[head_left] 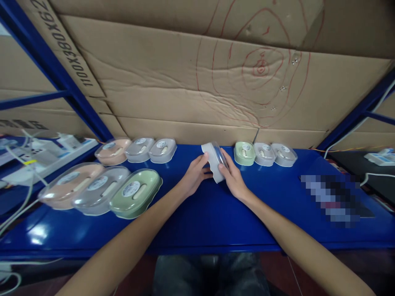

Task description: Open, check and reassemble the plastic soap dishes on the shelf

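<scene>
Tilted on its side above the blue table (pixel 197 222), a grey box with a clear lid (pixel 213 162) is between my two hands. My left hand (pixel 196 173) grips its left side, thumb on the grey base. My right hand (pixel 232 174) holds the clear-lid side from the right. To the left lie a green box (pixel 135 193), a grey box (pixel 101 190) and a pink box (pixel 71 185), with a pink box (pixel 113 151) and two grey boxes (pixel 163 150) behind them. At the back right are a small green box (pixel 245 153) and two grey ones (pixel 284 154).
A cardboard sheet (pixel 154 82) with red drawn rings stands behind the table. Power strips (pixel 49 158) and white cables are at the far left. A pixelated item (pixel 333 201) lies at the right. Blue metal posts (pixel 83 111) frame both sides.
</scene>
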`<state>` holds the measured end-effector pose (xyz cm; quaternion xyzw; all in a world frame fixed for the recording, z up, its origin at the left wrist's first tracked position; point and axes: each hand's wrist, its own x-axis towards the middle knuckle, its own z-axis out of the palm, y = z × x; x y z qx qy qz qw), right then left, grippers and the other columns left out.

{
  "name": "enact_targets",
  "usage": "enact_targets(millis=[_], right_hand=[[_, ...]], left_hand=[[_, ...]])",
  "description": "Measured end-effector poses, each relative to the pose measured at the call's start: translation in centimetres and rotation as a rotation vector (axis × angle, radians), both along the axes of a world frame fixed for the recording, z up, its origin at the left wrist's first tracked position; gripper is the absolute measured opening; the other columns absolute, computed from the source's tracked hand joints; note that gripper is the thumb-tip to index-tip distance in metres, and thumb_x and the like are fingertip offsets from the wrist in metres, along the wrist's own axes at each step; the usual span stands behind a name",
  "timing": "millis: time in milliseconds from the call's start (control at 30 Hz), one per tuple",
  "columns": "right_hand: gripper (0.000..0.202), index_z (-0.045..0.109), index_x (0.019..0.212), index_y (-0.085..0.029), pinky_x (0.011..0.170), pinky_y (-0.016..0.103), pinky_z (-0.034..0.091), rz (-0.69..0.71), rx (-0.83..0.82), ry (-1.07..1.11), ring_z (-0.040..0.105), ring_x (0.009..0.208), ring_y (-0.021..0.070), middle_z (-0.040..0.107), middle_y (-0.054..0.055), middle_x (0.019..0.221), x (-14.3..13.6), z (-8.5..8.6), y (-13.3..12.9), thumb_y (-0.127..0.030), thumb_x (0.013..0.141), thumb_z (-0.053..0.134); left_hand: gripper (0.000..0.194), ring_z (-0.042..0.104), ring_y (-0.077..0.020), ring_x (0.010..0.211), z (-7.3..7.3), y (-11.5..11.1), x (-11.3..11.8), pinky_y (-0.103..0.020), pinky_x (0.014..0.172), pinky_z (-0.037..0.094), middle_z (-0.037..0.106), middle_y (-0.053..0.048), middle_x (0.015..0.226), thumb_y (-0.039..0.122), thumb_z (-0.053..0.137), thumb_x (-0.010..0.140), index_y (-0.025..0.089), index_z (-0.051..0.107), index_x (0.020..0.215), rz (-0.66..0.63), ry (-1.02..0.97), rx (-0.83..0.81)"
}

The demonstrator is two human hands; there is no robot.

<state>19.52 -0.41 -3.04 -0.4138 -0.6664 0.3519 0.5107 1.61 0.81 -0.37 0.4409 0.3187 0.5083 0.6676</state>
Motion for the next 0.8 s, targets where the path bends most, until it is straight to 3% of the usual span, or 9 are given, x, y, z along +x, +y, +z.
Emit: enact_targets(millis=[167,300,533,700,800], right_hand=[[0.087,0.043,0.173,-0.035,0.138,0.059,0.031,0.020,0.013,0.004,0.043,0.165,0.0351,0.046,0.006,0.178,0.2,0.5,-0.1,-0.071,0.099,0.070],[0.080,0.052,0.167,-0.037,0.136,0.060,0.035,0.033,-0.029,0.088,0.046,0.163,0.0370,0.049,0.003,0.177,0.0,0.6,0.2,-0.072,0.098,0.070],[0.068,0.066,0.150,-0.028,0.130,0.058,0.045,-0.063,-0.213,0.396,0.059,0.152,0.0348,0.069,0.006,0.157,-0.1,0.5,1.5,-0.075,0.103,0.053],[0.074,0.061,0.157,-0.029,0.134,0.058,0.038,-0.120,-0.111,0.308,0.054,0.157,0.0343,0.064,0.007,0.164,0.1,0.9,1.2,-0.075,0.099,0.062],[0.082,0.055,0.164,-0.031,0.137,0.057,0.033,-0.070,-0.045,0.175,0.047,0.163,0.0343,0.054,0.007,0.172,0.0,0.8,0.4,-0.074,0.097,0.069]], left_hand=[[0.072,0.078,-0.0274,0.089,0.4,0.1,-0.2,-0.042,0.081,0.063,0.077,-0.017,0.124,0.074,0.089,0.080,0.016,0.073,0.119,-0.020,0.011,0.002],[0.068,0.078,-0.0296,0.088,0.4,0.3,-0.1,-0.045,0.079,0.065,0.076,-0.019,0.127,0.071,0.088,0.083,0.016,0.073,0.120,-0.002,0.030,-0.031],[0.073,0.079,-0.0407,0.109,0.8,0.8,-0.9,-0.051,0.085,0.066,0.077,-0.022,0.129,0.077,0.069,0.094,0.017,0.069,0.135,0.001,-0.044,-0.165],[0.071,0.080,-0.0388,0.105,0.7,1.0,-0.8,-0.051,0.085,0.066,0.075,-0.021,0.129,0.078,0.075,0.090,0.018,0.068,0.128,0.023,-0.037,-0.175],[0.070,0.079,-0.0333,0.095,0.5,0.8,-0.5,-0.046,0.080,0.065,0.075,-0.020,0.126,0.075,0.083,0.085,0.017,0.071,0.122,0.005,0.002,-0.126]])
